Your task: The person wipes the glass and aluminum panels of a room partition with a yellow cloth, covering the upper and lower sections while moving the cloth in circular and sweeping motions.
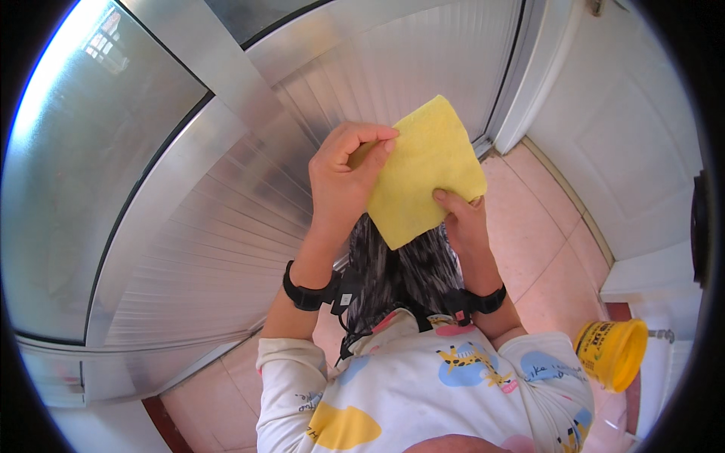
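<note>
A yellow cleaning cloth (427, 158), flat and roughly square, is held up before me between both hands. My left hand (348, 170) pinches its upper left edge between thumb and index finger. At the cloth's lower right, my right hand (467, 218) grips it, with the thumb lying on the face towards me and the other fingers mostly hidden behind. One corner of the cloth hangs down between my wrists, over my dark patterned trousers (396, 272). Each forearm wears a black strap with a small device.
An aluminium-framed door (226, 221) with glass and ribbed panels stands close in front and to the left. To the right are a white panelled door (617, 130) and a yellow plastic bucket (600, 351) bearing writing. Pink tiles (532, 221) cover the floor.
</note>
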`<state>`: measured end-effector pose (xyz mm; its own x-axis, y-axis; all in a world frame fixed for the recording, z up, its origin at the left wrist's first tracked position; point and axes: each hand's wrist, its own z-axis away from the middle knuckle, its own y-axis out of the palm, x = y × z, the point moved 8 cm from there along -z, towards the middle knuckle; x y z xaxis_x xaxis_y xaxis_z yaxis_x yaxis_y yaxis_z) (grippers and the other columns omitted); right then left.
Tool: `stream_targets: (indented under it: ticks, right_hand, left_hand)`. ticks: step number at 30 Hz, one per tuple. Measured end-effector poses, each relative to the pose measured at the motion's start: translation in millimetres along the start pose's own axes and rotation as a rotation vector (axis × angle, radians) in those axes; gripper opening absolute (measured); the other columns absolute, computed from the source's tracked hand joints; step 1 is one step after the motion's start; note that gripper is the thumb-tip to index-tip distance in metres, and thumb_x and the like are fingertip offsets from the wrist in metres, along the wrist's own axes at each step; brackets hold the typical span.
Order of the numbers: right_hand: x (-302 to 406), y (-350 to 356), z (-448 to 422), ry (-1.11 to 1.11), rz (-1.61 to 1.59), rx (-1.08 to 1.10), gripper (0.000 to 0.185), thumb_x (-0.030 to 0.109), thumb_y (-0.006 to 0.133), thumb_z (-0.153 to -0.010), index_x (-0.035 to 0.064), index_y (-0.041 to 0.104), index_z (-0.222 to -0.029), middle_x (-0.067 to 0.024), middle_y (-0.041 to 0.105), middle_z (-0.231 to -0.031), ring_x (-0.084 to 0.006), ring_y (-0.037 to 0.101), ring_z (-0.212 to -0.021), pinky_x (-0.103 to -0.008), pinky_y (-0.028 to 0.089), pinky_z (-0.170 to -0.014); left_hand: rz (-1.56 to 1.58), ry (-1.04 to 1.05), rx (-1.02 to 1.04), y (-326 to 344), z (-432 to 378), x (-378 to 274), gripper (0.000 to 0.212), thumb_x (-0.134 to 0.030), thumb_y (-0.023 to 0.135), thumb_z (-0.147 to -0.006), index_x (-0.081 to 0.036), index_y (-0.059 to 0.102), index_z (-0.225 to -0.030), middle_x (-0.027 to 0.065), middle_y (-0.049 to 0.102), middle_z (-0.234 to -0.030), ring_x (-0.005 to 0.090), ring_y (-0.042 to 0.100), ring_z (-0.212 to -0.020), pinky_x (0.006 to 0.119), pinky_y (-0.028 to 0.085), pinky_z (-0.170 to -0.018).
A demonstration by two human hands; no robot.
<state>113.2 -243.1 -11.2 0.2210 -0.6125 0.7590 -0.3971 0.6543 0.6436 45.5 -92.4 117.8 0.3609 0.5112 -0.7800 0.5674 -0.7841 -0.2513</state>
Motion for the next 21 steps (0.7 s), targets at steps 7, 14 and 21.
stream_targets:
  ticks: [7, 14, 21]
  right_hand:
    - [-3.3, 8.1, 1.2, 0.039, -0.013, 0.024, 0.046, -0.004, 0.066, -0.077, 0.0021, 0.055, -0.121, -0.0072, 0.064, -0.114, -0.0192, 0.062, -0.104, -0.0341, 0.049, -0.09]
    - [-6.6, -5.9, -0.2, 0.014, -0.04, 0.007, 0.04, -0.003, 0.064, -0.08, 0.0014, 0.057, -0.119, -0.0086, 0.065, -0.113, -0.019, 0.062, -0.103, -0.0325, 0.049, -0.089]
    - [20.6, -43.8, -24.4, -0.189, 0.257, -0.248, 0.04, -0.001, 0.064, -0.082, -0.001, 0.055, -0.121, -0.009, 0.063, -0.114, -0.017, 0.059, -0.105, -0.0302, 0.047, -0.089]
  left_hand:
    - [-0.161, 0.144, -0.237, -14.3, 4.6, -0.2, 0.001, -0.005, 0.063, -0.089, -0.005, 0.062, -0.089, 0.0051, 0.063, -0.081, 0.0125, 0.059, -0.069, 0.024, 0.046, -0.062]
    - [-0.094, 0.029, -0.393, -65.4, 34.8, 28.0, 0.005, -0.006, 0.053, -0.095, -0.004, 0.057, -0.095, 0.0052, 0.064, -0.084, 0.0116, 0.062, -0.075, 0.025, 0.049, -0.068]
    - [-0.721, -0.351, -0.069, -152.8, 142.6, 95.7, 0.011, -0.015, 0.053, -0.095, -0.006, 0.058, -0.09, 0.0104, 0.064, -0.074, 0.0234, 0.063, -0.068, 0.035, 0.047, -0.062]
